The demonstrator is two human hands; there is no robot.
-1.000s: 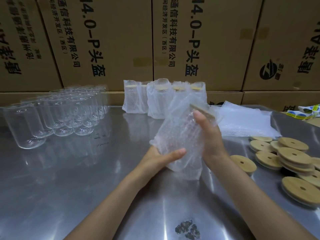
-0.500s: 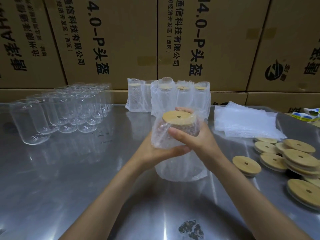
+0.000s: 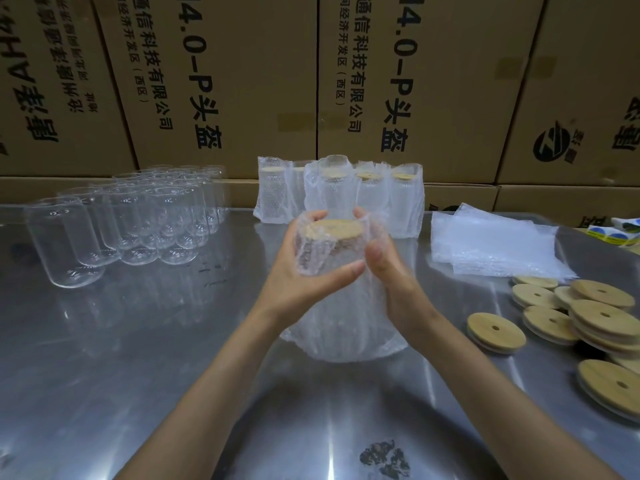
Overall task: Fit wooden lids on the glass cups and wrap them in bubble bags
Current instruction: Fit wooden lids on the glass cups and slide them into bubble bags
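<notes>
A glass cup with a wooden lid (image 3: 334, 231) stands upright inside a bubble bag (image 3: 341, 327) at the table's middle. My left hand (image 3: 304, 275) grips the bag's top on the left, thumb across its front. My right hand (image 3: 391, 271) grips the top on the right, fingers curled over the rim beside the lid. Several bare glass cups (image 3: 138, 216) stand at the back left. Several wrapped cups (image 3: 346, 195) stand in a row behind my hands. Loose wooden lids (image 3: 568, 323) lie at the right.
A stack of flat bubble bags (image 3: 498, 244) lies at the back right. Cardboard boxes (image 3: 415, 81) wall off the far edge of the steel table (image 3: 121, 358). A dark smudge (image 3: 384, 459) marks the table near me. Sticker sheets (image 3: 616, 232) lie at the far right.
The wrapped cup went from tilted to upright on the table. My right hand moved from across the lid's front to the bag's right side, and the bag's mouth now rises around the lid.
</notes>
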